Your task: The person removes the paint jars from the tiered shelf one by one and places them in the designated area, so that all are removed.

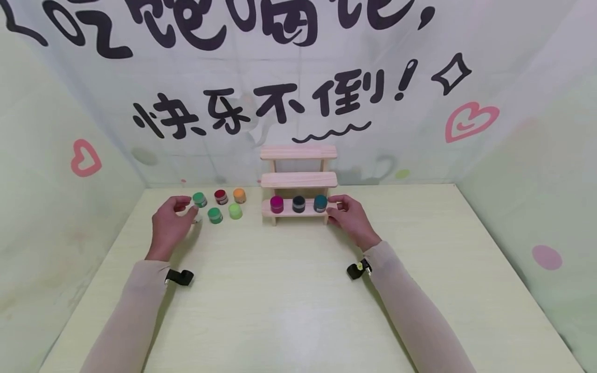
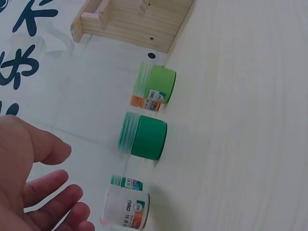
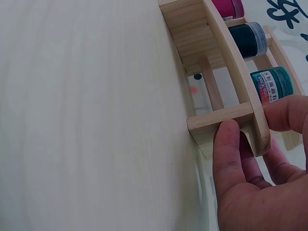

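Several jars (image 1: 215, 215) face relaxed left hand (image 1: 170, 224); right hand (image 1: 353, 220) grips rack (image 1: 299, 180).

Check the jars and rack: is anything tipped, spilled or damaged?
Nothing stands out: three jars stand upright on the rack, the other jars upright on the table, and no spill or damage shows.

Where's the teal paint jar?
In the head view, the teal paint jar is at the right end of the wooden stand's lowest shelf, between the black jar and the right hand.
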`<state>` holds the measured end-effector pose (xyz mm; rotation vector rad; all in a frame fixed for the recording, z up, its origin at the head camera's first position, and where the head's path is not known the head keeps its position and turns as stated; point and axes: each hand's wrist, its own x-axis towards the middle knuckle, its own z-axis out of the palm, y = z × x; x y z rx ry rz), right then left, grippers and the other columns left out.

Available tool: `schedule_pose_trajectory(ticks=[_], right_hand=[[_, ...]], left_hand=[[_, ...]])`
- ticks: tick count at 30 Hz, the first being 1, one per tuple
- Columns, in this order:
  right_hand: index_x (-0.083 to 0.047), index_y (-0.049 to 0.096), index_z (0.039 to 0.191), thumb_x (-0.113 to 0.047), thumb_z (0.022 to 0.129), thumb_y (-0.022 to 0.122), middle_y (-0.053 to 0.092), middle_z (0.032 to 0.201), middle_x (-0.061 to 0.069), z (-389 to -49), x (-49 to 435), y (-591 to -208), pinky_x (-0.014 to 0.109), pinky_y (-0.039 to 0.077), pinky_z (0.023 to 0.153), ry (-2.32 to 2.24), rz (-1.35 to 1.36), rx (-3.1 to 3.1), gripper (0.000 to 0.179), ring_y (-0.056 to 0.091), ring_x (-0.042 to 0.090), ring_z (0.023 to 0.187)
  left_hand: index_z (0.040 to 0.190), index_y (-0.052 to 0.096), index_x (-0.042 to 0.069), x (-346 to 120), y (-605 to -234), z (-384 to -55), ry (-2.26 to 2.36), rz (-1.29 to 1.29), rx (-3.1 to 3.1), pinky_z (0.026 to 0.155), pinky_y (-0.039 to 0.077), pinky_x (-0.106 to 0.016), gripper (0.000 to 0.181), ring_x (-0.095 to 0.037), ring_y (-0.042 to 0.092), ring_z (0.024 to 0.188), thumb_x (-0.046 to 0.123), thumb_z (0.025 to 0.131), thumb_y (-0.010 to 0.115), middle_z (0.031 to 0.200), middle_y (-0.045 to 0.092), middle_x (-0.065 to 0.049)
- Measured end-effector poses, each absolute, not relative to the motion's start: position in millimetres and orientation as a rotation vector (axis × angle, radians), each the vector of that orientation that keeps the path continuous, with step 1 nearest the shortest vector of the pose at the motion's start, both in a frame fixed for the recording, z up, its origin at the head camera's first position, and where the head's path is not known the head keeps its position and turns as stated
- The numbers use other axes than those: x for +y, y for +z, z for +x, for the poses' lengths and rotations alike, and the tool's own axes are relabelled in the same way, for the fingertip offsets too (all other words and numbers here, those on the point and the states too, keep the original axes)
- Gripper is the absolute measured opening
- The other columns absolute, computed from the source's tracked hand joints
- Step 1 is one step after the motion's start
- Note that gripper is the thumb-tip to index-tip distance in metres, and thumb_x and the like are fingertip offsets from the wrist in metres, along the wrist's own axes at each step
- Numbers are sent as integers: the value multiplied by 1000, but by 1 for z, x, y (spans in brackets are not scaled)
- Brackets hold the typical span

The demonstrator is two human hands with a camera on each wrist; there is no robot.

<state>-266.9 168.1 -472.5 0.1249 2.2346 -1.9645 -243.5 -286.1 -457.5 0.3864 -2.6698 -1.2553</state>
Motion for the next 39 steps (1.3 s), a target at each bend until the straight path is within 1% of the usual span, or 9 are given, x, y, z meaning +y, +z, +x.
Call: schedule_pose_trajectory(ticks=[5,8,12,18,20,25,28,33,39], right_hand=[[-4,63,135,-10,102,68,46,101,5,-267,169,-473,26,63,84,-1973,123,2230,34,54,18,92],[-4,63,135,-10,102,68,45,102,5,-267,170,-473,26,63,85,-1967,122,2236,34,53,18,93],[-4,63,135,-10,102,68,45,103,5,-266,169,-473,24,62,83,-1960,136,2232,35,53,18,93],[-5,62,135,-10,102,68,45,104,5,-265,168,-473,22,62,81,-1966,152,2214,34,52,18,93],[-5,62,135,-10,102,68,45,104,5,-265,167,-473,22,62,81,-1970,150,2215,34,51,18,94],[-4,63,135,-9,102,67,45,104,5,-265,167,-473,22,62,82,-1971,145,2217,34,52,18,94],[-5,63,136,-10,102,67,45,104,6,-265,168,-472,23,62,82,-1965,144,2222,34,52,19,94],[-5,62,137,-10,103,67,45,104,6,-266,169,-472,24,62,83,-1954,138,2233,35,53,18,94],[-5,62,137,-10,102,67,44,103,5,-266,169,-472,22,62,82,-1969,129,2223,35,53,18,93]], left_hand=[[142,61,9,-271,-451,-244,-1305,319,-2634,106,48,-53,49,-37,56,135,41,105,63,142,64,-17],[142,61,10,-260,-448,-245,-1321,271,-2652,101,49,-47,50,-35,58,131,43,105,62,139,65,-15],[141,61,10,-244,-443,-246,-1333,204,-2683,97,49,-42,46,-32,60,125,40,105,63,135,66,-12],[134,64,10,-224,-440,-248,-1385,92,-2663,101,53,-42,37,-27,62,122,32,104,66,128,69,-10],[134,64,8,-218,-441,-249,-1403,55,-2653,102,52,-42,36,-28,63,120,30,104,66,126,70,-11],[135,63,5,-201,-442,-251,-1440,-6,-2652,101,52,-45,37,-31,62,120,24,103,67,127,69,-13],[134,64,5,-191,-442,-252,-1460,-42,-2648,99,53,-45,36,-31,63,119,24,103,68,127,69,-13],[130,66,11,-172,-441,-255,-1461,-81,-2660,97,56,-46,34,-30,63,118,30,102,71,125,69,-10],[133,66,9,-152,-441,-257,-1457,-158,-2680,99,58,-48,41,-31,63,122,32,101,73,130,68,-12]])
